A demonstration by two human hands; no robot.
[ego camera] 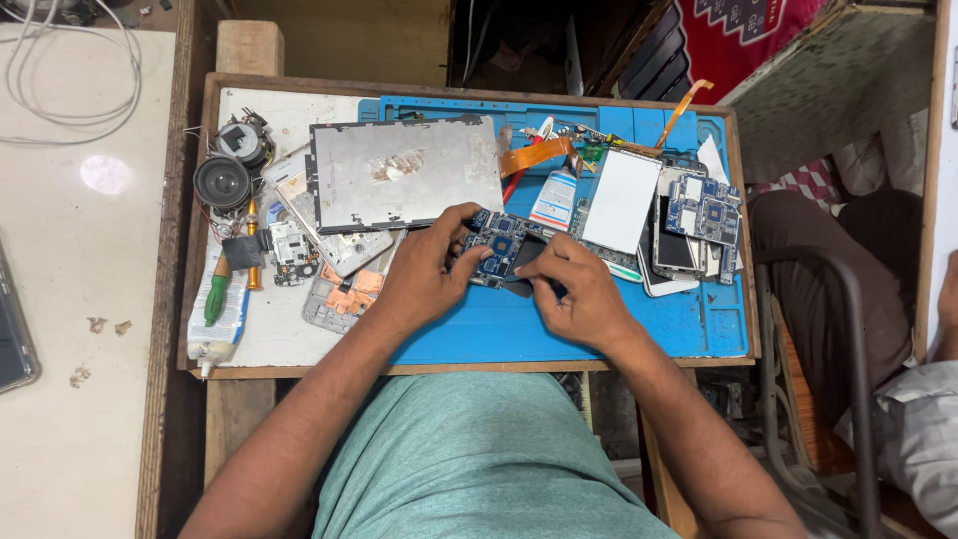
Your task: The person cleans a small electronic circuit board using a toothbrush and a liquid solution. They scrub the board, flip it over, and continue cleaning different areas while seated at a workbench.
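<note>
1. While I watch from above, my left hand [424, 269] and right hand [574, 294] both pinch a blue circuit board [496, 245].
2. Studded with dark chips, it sits mid-table on the blue mat [639, 324].

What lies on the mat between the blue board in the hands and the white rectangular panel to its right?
In the head view, a small white tube with a blue label lies between the blue circuit board and the white panel.
</note>
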